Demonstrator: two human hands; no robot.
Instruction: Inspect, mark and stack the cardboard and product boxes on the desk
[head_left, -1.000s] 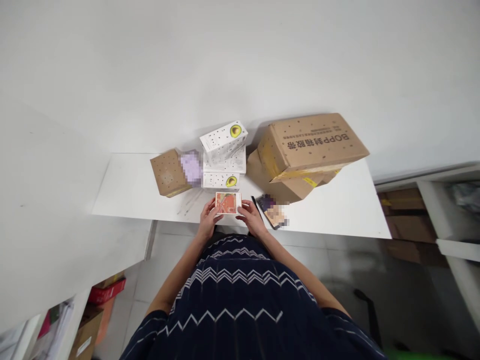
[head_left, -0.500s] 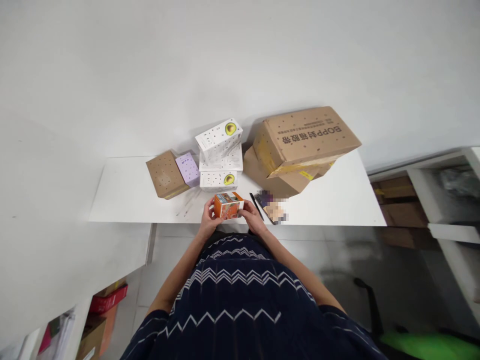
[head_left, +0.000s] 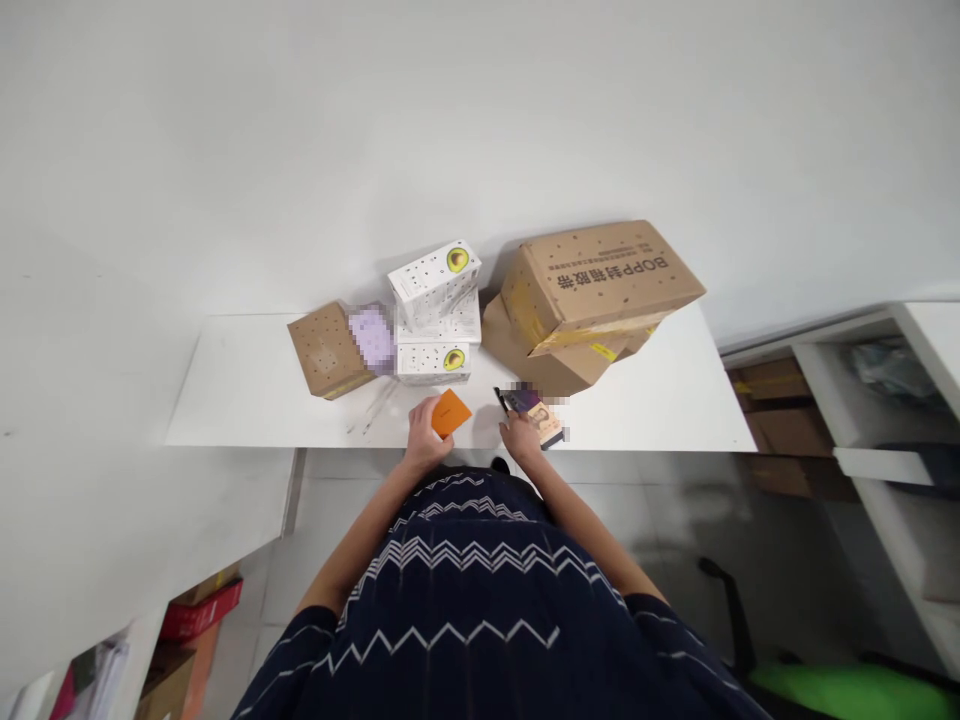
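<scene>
My left hand (head_left: 425, 432) grips a small orange box (head_left: 451, 413) over the table's front edge, with a plain orange side facing up. To its right, my right hand (head_left: 519, 436) is closed at the lower end of a slim black pen-like stick (head_left: 500, 399); its exact kind is too small to tell. Right beside those fingers lies a dark flat item with a picture on it (head_left: 541, 420), partly blurred out. Behind the orange box, white boxes with an avocado print (head_left: 433, 360) are stacked.
A white table (head_left: 247, 400) runs along the wall. Large cardboard cartons (head_left: 607, 280) are piled at the back right. On the left stand a smaller brown carton (head_left: 330, 345) and a blurred lilac box (head_left: 371, 338). Shelves (head_left: 817, 350) stand to the right, near a green chair seat (head_left: 855, 690).
My right hand has let go of the orange box and moved right to the black stick. The box has turned in my left hand, so its printed sides no longer show.
</scene>
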